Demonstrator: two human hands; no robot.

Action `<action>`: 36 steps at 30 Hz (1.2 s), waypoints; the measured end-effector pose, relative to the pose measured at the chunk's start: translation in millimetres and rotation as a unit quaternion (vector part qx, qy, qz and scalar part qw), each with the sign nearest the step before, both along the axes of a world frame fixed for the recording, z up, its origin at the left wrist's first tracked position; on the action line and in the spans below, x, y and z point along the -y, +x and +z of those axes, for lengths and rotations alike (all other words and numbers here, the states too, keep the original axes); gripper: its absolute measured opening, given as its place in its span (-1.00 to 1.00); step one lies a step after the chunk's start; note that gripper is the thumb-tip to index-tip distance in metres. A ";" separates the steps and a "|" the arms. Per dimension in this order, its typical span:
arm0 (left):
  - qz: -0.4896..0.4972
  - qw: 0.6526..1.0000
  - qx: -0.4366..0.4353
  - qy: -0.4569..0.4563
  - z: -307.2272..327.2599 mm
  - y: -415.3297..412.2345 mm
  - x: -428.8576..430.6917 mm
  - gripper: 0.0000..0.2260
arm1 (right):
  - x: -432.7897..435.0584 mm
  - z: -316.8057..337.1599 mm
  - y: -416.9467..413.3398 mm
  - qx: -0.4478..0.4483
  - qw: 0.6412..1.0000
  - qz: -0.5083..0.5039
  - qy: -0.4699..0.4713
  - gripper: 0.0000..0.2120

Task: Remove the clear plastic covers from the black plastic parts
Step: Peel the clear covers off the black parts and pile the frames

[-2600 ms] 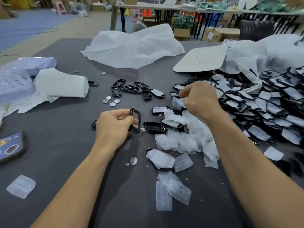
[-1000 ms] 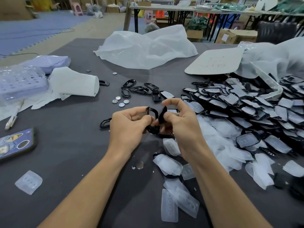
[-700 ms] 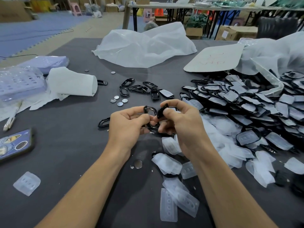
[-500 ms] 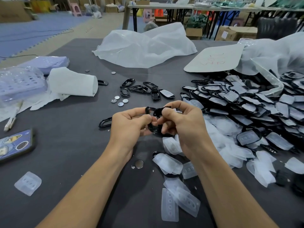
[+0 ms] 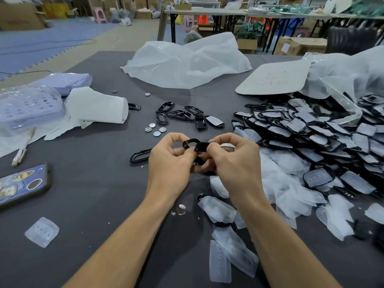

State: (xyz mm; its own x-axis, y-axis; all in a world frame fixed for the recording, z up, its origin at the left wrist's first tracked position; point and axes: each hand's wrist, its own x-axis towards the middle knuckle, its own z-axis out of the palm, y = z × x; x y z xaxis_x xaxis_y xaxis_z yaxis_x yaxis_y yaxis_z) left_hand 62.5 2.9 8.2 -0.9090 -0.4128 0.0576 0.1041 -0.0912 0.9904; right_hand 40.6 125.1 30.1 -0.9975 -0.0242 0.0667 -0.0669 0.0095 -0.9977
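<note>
The grey table [image 5: 87, 183] spreads beneath your grip, catching whatever falls. Right of the grip lies the heap of covered black parts [image 5: 324, 138], close enough for you to draw the next one. Peeled clear covers [image 5: 286, 190] litter the space just below and right of it, likely dropped where they come off. Bare black frames [image 5: 178, 115] sit beyond it, kept apart. Your left hand [image 5: 168, 163] and right hand [image 5: 234, 163] each pinch one end of a black part [image 5: 200, 146] raised between them, probably for prying. Whether a cover is on it, I cannot tell.
</note>
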 end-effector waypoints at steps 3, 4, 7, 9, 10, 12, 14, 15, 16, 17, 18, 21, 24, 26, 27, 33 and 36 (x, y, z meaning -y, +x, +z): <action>-0.019 0.999 -0.018 -0.024 2.1 -0.3 1.7 -0.68 | -1.6 -1.2 -0.9 -0.014 1.000 -0.016 0.006 -0.83; -0.028 0.999 -0.024 -0.020 2.7 -0.4 2.0 -0.65 | -2.3 -2.0 -1.8 -0.017 0.999 -0.025 0.014 -0.83; -0.038 0.998 -0.029 -0.040 2.9 0.6 0.4 -0.66 | -3.7 -7.5 -4.6 -0.062 0.990 -0.062 0.107 -0.86; -0.034 0.998 -0.028 -0.045 2.7 2.1 -0.1 -0.73 | -2.9 -10.1 -4.7 -0.122 0.972 -0.077 0.185 -0.87; -0.030 0.998 -0.029 -0.046 2.7 2.4 0.4 -0.75 | -2.4 -11.0 -4.5 -0.149 0.961 -0.077 0.222 -0.87; -0.015 0.998 -0.025 -0.047 2.4 1.5 2.0 -0.73 | -0.6 -13.3 -4.4 -0.188 0.939 -0.069 0.280 -0.85; 0.009 1.000 -0.008 -0.018 2.3 -0.5 2.9 -0.69 | -0.2 -14.9 -5.8 -0.195 0.933 -0.066 0.296 -0.84; 0.018 1.000 0.001 0.008 2.8 -1.5 3.3 -0.69 | -0.9 -14.7 -7.3 -0.191 0.936 -0.065 0.289 -0.84; 0.022 0.999 0.007 0.030 3.7 -2.2 3.7 -0.71 | -2.1 -14.1 -8.3 -0.182 0.943 -0.062 0.273 -0.84; 0.017 0.999 0.010 0.042 5.0 -2.6 3.9 -0.73 | -3.3 -13.3 -8.8 -0.171 0.951 -0.052 0.253 -0.83; 0.004 0.999 0.010 0.045 6.3 -2.6 3.6 -0.73 | -4.3 -12.3 -9.0 -0.162 0.957 -0.038 0.238 -0.81; -0.045 0.999 0.001 0.017 7.7 0.0 2.4 -0.63 | -4.6 -11.1 -8.3 -0.168 0.950 -0.011 0.263 -0.75; -0.061 0.998 -0.001 -0.007 8.0 2.1 1.8 -0.60 | -4.9 -10.6 -8.6 -0.191 0.932 -0.005 0.309 -0.76; -0.050 0.999 0.004 -0.003 8.5 1.7 2.9 -0.67 | -5.7 -10.2 -9.2 -0.201 0.924 0.015 0.324 -0.77; -0.044 0.999 0.009 -0.001 8.9 0.9 3.8 -0.68 | -6.0 -9.7 -9.0 -0.206 0.920 0.027 0.333 -0.79; -0.079 0.995 0.045 -0.033 6.4 0.9 12.6 -0.78 | -12.6 -2.2 -11.7 -0.239 0.890 0.077 0.380 -0.83; -0.102 0.993 0.042 -0.034 5.4 2.4 14.5 -0.80 | -18.5 0.3 -15.1 -0.215 0.894 0.104 0.378 -0.85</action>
State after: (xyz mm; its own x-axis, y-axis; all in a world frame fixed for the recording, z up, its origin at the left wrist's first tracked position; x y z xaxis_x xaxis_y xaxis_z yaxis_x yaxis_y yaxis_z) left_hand 64.9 -11.6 13.6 -0.9761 -0.2174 -0.0003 0.0073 -0.0345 0.9994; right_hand 25.5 143.6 30.4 -0.8522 -0.4062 0.3299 -0.5219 0.6140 -0.5921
